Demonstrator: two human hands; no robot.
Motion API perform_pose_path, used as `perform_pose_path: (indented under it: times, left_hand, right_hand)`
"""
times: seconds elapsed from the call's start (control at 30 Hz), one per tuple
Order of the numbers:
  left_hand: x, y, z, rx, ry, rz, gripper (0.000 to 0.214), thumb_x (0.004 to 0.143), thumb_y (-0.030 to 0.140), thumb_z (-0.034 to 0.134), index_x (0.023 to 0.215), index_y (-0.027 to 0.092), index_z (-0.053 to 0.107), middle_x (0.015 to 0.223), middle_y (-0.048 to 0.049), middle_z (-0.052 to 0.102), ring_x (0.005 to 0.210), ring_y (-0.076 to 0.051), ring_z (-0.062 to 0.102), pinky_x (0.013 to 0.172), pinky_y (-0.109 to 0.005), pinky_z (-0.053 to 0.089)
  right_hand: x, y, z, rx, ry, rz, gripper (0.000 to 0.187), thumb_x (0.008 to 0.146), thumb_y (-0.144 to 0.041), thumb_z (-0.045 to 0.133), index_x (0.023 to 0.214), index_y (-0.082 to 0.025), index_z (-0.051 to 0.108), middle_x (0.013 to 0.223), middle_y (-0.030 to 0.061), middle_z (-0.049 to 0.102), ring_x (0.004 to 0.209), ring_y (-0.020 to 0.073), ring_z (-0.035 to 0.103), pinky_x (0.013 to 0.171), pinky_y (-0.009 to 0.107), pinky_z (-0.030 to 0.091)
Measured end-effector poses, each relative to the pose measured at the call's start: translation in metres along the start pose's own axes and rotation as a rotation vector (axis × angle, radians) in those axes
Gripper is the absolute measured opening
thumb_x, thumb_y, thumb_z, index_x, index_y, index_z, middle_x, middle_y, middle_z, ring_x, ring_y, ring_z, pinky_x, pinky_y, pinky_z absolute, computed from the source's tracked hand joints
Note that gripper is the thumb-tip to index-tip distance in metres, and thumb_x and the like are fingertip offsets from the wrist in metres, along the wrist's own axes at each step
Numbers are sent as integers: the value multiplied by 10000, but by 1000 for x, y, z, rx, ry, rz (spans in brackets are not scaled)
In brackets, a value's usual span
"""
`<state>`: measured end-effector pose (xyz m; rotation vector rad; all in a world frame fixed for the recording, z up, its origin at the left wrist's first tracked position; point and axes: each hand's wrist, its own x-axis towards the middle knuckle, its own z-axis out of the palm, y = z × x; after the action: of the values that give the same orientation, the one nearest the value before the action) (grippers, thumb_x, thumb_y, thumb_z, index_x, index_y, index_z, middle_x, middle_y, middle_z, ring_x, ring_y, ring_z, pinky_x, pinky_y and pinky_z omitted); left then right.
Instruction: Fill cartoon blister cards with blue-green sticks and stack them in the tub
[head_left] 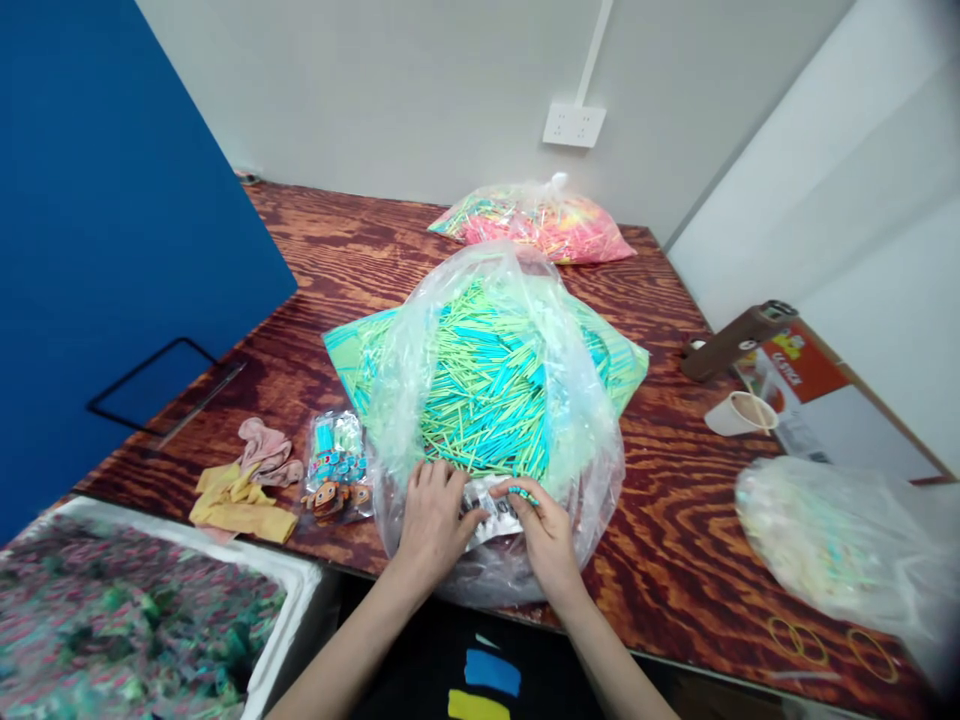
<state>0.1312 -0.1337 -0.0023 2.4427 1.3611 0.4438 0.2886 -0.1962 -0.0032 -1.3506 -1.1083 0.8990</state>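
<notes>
A large clear plastic bag [592, 430] lies open in front of me, full of thin green and blue sticks [487, 385]. At its near edge is a small clear packet with dark print [493, 512]. My left hand [436, 515] is at the packet's left side, fingers curled and thumb against it; the fingertips are partly hidden. My right hand [549, 535] pinches a few short green-blue sticks [523, 494] between thumb and fingers, at the packet's right edge.
Left of the bag lie filled packets with cartoon figures [336, 470] and pink and yellow cloths [244, 500]. A foam box [296, 575] stands front left. Behind is a tied bag of pink sticks [544, 225]. At right are a cup [741, 413], a brown bottle [739, 340], another bag [817, 540] and rubber bands [796, 640].
</notes>
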Motion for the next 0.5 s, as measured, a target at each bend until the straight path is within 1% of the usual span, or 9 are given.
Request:
perform_pose_path:
  times: [0.17, 0.27, 0.37, 0.5]
  left_hand:
    - [8, 0, 9, -127, 43, -67, 112, 846, 250, 656, 830, 208, 554, 870, -21, 564, 887, -226, 528, 804, -362, 399]
    - [10, 0, 11, -205, 94, -106, 125, 858, 171, 608, 770, 203, 525, 804, -7, 552, 823, -201, 527, 744, -321, 384]
    - [8, -2, 11, -276, 126, -106, 141, 876, 173, 581, 745, 197, 534, 782, -7, 556, 795, -189, 535, 720, -302, 384]
    - [6, -6, 8, -313, 134, -49, 202, 932, 237, 519, 741, 195, 569, 783, -25, 569, 801, -191, 555, 716, -297, 401]
  right_hand:
    - [1, -1, 1, 4, 9, 18, 177, 934, -284, 536, 939, -215, 699, 932, 36, 727, 904, 196, 653, 840, 287, 471]
    - [1, -1, -1, 12, 7, 23, 183, 938, -289, 532, 951, -211, 697, 936, 39, 730, 910, 199, 657, 844, 289, 470]
    - [0, -2, -5, 10, 19, 23, 184, 935, -293, 534, 945, -206, 696, 932, 42, 730, 913, 203, 661, 841, 289, 473]
    - [0, -6, -6, 11, 47, 31, 188, 927, -305, 538, 927, -203, 696, 904, 44, 728, 894, 206, 663, 839, 291, 478]
